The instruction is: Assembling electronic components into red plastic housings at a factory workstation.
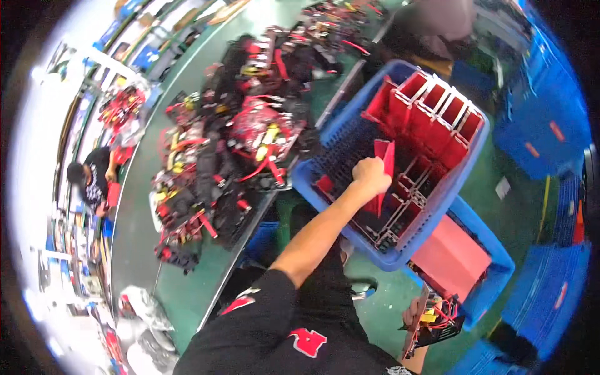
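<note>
My left hand reaches into a blue plastic basket, closed on a flat red panel that stands on edge. Red box-shaped housings with white edge strips stand in a row at the basket's far right side. More white-edged red pieces lie lower down inside it. By my right side, my right hand grips a circuit board with wires. Red and yellow parts and a black piece show on it. My right fingers are partly hidden behind the board.
A long green-topped table on the left bears a heap of wired electronic parts. Below the basket sits a blue bin with a pink sheet. Blue crates stand at right. Another person works beyond the table.
</note>
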`<state>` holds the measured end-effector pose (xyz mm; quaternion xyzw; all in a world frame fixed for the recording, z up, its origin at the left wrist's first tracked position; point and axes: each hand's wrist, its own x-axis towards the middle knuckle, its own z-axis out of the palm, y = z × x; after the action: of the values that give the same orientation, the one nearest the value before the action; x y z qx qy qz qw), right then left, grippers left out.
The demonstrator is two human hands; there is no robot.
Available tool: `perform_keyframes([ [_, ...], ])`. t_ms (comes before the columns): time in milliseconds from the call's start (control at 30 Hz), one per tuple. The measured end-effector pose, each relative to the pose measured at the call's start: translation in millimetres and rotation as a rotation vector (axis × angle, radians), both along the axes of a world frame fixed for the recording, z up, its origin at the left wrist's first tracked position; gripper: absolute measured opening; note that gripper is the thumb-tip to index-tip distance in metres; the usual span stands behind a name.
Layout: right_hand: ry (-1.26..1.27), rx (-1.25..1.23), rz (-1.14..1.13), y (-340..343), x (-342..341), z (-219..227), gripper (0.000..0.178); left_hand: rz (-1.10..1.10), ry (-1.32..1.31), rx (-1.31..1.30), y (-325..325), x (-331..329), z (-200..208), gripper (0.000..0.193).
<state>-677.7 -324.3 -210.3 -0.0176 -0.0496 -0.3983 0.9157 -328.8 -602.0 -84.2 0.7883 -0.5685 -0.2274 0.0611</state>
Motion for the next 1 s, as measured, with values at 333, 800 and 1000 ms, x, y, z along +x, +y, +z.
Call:
perform_keyframes([
  [333, -0.208, -0.564, 0.649, -138, 147, 93, 0.031, -0.178, -0.157, -0.370, 397, 41, 257, 0.012],
  [800, 0.334, -0.501, 0.815, 15, 316, 179, 0.069, 0.423, -1.123, -0.075, 582, 117, 104, 0.011],
  [1000, 0.492, -0.553, 0.867, 17, 313, 145, 0.071, 0.971, -0.418, -0.267, 587, 127, 106, 0.023],
])
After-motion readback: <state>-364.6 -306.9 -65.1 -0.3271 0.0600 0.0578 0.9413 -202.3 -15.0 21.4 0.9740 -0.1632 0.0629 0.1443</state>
